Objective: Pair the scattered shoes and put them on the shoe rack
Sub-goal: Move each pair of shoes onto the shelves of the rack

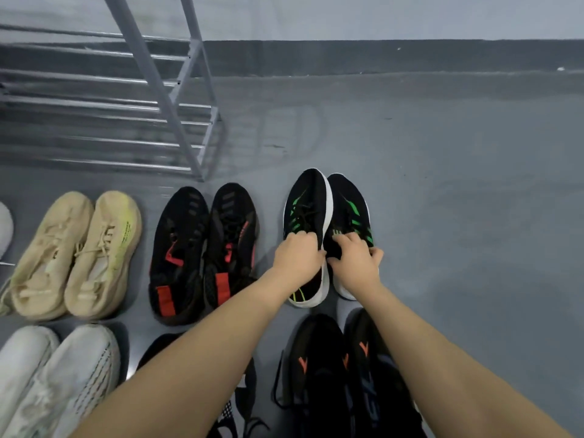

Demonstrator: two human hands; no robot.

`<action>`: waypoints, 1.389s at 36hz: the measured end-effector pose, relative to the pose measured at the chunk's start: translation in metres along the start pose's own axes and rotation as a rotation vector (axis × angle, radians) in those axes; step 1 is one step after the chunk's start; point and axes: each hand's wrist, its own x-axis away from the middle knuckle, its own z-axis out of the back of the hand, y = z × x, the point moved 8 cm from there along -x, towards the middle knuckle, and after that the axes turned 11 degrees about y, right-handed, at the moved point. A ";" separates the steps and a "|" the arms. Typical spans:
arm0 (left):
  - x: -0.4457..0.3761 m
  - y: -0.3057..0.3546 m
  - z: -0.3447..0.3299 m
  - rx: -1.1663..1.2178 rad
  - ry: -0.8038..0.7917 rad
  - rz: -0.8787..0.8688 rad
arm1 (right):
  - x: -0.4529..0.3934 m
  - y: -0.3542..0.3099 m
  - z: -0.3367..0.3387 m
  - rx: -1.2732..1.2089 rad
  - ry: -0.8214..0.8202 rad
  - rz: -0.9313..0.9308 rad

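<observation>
Two black shoes with green stripes lie side by side on the grey floor. My left hand grips the left black-green shoe at its tongue; that shoe is tilted onto its side, white sole showing. My right hand grips the collar of the right black-green shoe, which stands flat. The metal shoe rack stands at the upper left, and the shelves in view hold nothing.
Other pairs sit in rows on the floor: beige shoes, black-red shoes, white shoes, black shoes with orange marks, and a black shoe under my left forearm. Bare grey floor spreads to the right up to a dark wall base.
</observation>
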 end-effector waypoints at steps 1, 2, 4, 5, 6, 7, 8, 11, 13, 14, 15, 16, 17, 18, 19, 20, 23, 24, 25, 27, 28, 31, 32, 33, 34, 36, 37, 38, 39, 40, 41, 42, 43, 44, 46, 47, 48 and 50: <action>0.003 -0.004 -0.004 -0.010 -0.015 -0.024 | 0.000 0.000 0.000 -0.018 0.006 0.005; 0.006 -0.007 -0.007 -0.022 -0.024 -0.048 | 0.000 0.001 0.000 -0.029 0.006 0.014; 0.010 -0.011 -0.009 -0.042 -0.052 -0.102 | 0.001 0.002 0.000 -0.033 0.002 0.025; 0.013 -0.012 -0.009 -0.061 -0.074 -0.132 | 0.002 0.003 0.000 -0.029 0.002 0.029; 0.014 -0.013 -0.009 -0.090 -0.100 -0.163 | 0.003 0.003 0.000 -0.020 0.006 0.033; 0.016 -0.014 -0.008 -0.118 -0.121 -0.190 | 0.003 0.003 0.000 -0.006 0.008 0.038; 0.017 -0.015 -0.006 -0.133 -0.133 -0.206 | 0.004 0.003 -0.001 0.009 0.006 0.041; 0.017 -0.019 0.000 -0.096 -0.129 -0.170 | 0.003 -0.001 -0.003 0.031 -0.009 0.040; 0.018 -0.018 0.003 -0.086 -0.101 -0.150 | 0.002 -0.005 -0.003 0.037 -0.005 0.052; 0.019 -0.016 0.003 -0.088 -0.083 -0.164 | 0.002 -0.005 -0.003 0.039 -0.001 0.057; 0.019 -0.013 0.004 -0.094 -0.065 -0.179 | 0.002 -0.005 -0.002 0.039 0.004 0.058; 0.019 -0.012 0.006 -0.096 -0.045 -0.182 | 0.002 -0.004 -0.001 0.034 0.011 0.055; 0.019 -0.013 0.009 -0.087 -0.018 -0.166 | 0.002 -0.002 0.000 0.023 0.022 0.049; 0.017 -0.016 0.013 -0.067 0.017 -0.135 | 0.002 0.000 0.001 0.004 0.034 0.040; 0.015 -0.021 0.018 -0.049 0.055 -0.100 | 0.002 0.001 0.001 -0.017 0.043 0.028; 0.013 -0.025 0.023 -0.038 0.091 -0.070 | 0.003 0.002 0.001 -0.033 0.045 0.019; 0.006 -0.034 0.030 -0.073 0.138 -0.049 | 0.005 0.002 0.000 -0.024 0.043 0.022; 0.005 -0.034 0.029 -0.102 0.135 -0.058 | 0.006 0.002 0.000 -0.017 0.050 0.027; 0.004 -0.033 0.028 -0.130 0.129 -0.065 | 0.007 0.000 0.000 -0.020 0.068 0.031; 0.004 -0.029 0.024 -0.172 0.119 -0.078 | 0.007 -0.005 0.004 -0.060 0.129 0.033; 0.006 -0.026 0.022 -0.181 0.110 -0.088 | 0.007 -0.008 0.005 -0.083 0.151 0.032; 0.011 -0.019 0.009 -0.189 0.082 -0.128 | 0.003 -0.015 0.002 -0.109 0.120 0.022; 0.013 -0.017 0.004 -0.189 0.076 -0.149 | 0.003 -0.017 -0.001 -0.100 0.095 0.020; 0.015 -0.016 0.000 -0.183 0.074 -0.163 | 0.003 -0.017 -0.004 -0.088 0.073 0.018; 0.016 -0.017 -0.003 -0.161 0.063 -0.155 | 0.003 -0.017 -0.006 -0.084 0.056 0.014; 0.016 -0.025 -0.007 -0.029 0.028 -0.082 | 0.004 -0.017 -0.009 -0.096 0.035 -0.001; 0.015 -0.029 -0.009 0.071 0.013 -0.043 | 0.005 -0.018 -0.010 -0.102 0.029 -0.005; 0.014 -0.032 -0.008 0.161 0.010 -0.026 | 0.005 -0.019 -0.010 -0.107 0.025 -0.006; 0.013 -0.033 -0.008 0.210 0.002 -0.032 | 0.006 -0.019 -0.010 -0.111 0.024 -0.007; 0.013 -0.033 -0.007 0.227 -0.012 -0.048 | 0.006 -0.020 -0.010 -0.115 0.025 -0.011; 0.014 -0.032 -0.007 0.235 -0.026 -0.061 | 0.006 -0.019 -0.009 -0.120 0.028 -0.017; 0.014 -0.032 -0.007 0.242 -0.042 -0.075 | 0.006 -0.018 -0.009 -0.131 0.029 -0.027; 0.014 -0.032 -0.007 0.248 -0.052 -0.090 | 0.005 -0.017 -0.008 -0.146 0.033 -0.036; 0.014 -0.032 -0.007 0.252 -0.061 -0.101 | 0.005 -0.016 -0.007 -0.165 0.037 -0.044; 0.014 -0.035 -0.006 0.263 -0.072 -0.102 | 0.004 -0.015 -0.007 -0.200 0.041 -0.049; 0.014 -0.036 -0.006 0.272 -0.074 -0.101 | 0.004 -0.015 -0.007 -0.206 0.041 -0.045; 0.014 -0.035 -0.005 0.279 -0.072 -0.105 | 0.004 -0.015 -0.007 -0.207 0.042 -0.038; 0.016 -0.031 -0.006 0.291 -0.074 -0.124 | 0.005 -0.015 -0.008 -0.209 0.048 -0.029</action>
